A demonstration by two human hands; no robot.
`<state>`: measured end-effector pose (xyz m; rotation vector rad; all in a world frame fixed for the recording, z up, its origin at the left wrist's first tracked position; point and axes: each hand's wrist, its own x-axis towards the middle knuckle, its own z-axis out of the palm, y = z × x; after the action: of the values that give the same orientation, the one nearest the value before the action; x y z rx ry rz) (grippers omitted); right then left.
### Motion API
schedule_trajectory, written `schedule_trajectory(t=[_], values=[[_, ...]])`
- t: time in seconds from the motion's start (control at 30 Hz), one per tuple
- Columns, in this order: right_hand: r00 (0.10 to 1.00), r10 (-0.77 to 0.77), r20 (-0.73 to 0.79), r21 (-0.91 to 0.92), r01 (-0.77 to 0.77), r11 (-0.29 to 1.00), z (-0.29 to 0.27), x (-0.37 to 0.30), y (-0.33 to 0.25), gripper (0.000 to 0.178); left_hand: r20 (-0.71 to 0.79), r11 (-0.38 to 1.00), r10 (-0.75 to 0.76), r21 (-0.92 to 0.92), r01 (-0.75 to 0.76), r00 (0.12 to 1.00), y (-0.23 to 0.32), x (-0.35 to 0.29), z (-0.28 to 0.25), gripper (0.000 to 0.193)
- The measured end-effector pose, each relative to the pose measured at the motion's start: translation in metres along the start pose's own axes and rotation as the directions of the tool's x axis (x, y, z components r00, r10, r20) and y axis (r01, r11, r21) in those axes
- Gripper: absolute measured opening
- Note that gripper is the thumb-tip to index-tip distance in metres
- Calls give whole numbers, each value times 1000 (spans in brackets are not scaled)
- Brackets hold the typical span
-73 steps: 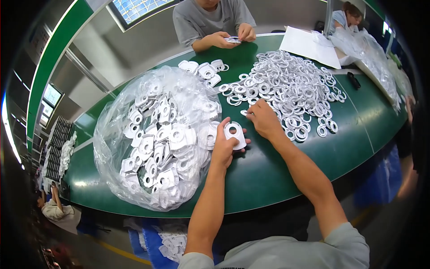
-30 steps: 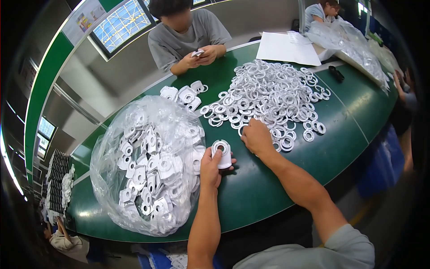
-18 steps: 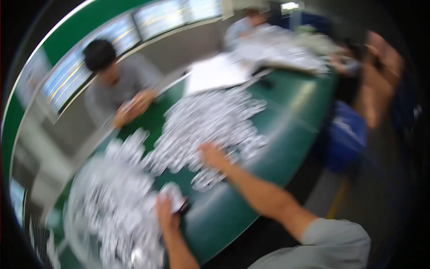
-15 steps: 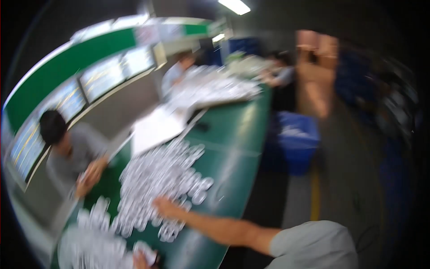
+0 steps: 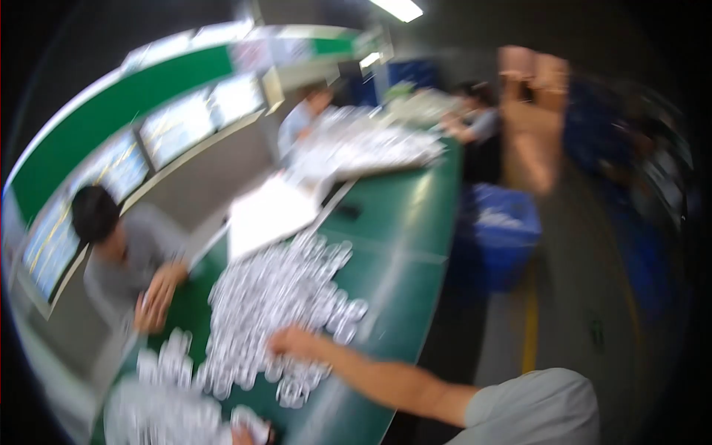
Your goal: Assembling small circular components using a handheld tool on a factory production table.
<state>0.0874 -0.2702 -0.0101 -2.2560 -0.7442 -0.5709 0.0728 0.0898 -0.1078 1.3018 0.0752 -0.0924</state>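
A broad heap of small clear plastic pieces (image 5: 259, 304), rounded and ring-like, is spread on a green table. My right hand (image 5: 297, 343) reaches in from the right and rests at the heap's near side. Its fingers are bent down together, with blurred tips, and I cannot make out what is in them. At the lower edge my left hand (image 5: 242, 436), mostly cut off, is closed on a clear plastic piece (image 5: 254, 423). Beside it lies a blurred mound of clear pieces (image 5: 156, 415), with a smaller cluster (image 5: 167, 360) behind.
Across the green table (image 5: 386, 285) a person in grey (image 5: 141, 237) has both hands at its edge. A white sheet or board (image 5: 271, 215) lies beyond the heap, then a larger pile of clear pieces (image 5: 371, 148) with two people beside it. Right of the table stands a blue bin (image 5: 504, 237).
The whole scene has shifted slightly right in the picture as my head moved. My right hand stays at the near side of the heap, and my left hand stays by the lower edge.
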Motion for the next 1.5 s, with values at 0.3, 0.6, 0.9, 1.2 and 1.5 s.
schedule_trajectory(t=[0.3, 0.6, 0.9, 1.2, 1.5], values=[[774, 626, 100, 333, -618, 712, -53, 28, -33, 33, 173, 980, -86, -165, 115, 981, 77, -70, 118, 26], [857, 388, 338, -386, -250, 888, -31, 65, -51, 32, 188, 973, -81, -198, 119, 979, 77, -79, 104, 25], [825, 503, 256, -613, -264, 745, -30, 73, -52, 26, 218, 979, -67, -176, 107, 974, 75, -77, 105, 24], [787, 520, 331, -232, -466, 854, -45, 74, -67, 24, 207, 978, -106, -153, 139, 973, 76, -78, 109, 25], [802, 434, 410, 475, -594, 649, -26, 51, -104, 21, 200, 940, -58, -320, 122, 978, 80, -77, 109, 26]])
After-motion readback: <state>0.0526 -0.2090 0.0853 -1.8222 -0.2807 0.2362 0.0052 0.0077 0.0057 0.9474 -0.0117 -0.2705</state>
